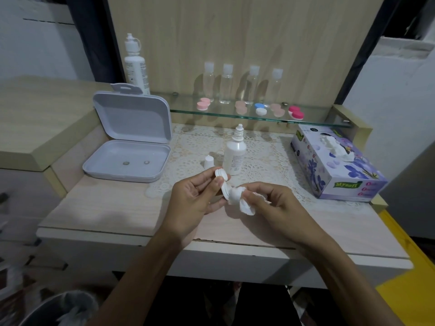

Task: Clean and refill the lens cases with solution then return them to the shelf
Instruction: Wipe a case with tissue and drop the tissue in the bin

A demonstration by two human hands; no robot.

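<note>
Left hand grips a white lens case, fingers curled round it, held above the table near frame centre. Right hand at 3 o'clock of the case pinches a crumpled tissue and presses it into the lower well. Open solution bottle stands at 12 o'clock of the hands, its cap just beside at 9. Open grey box at 10 o'clock, tissue box at 2. Coloured lens cases sit on the glass shelf at 12.
</note>
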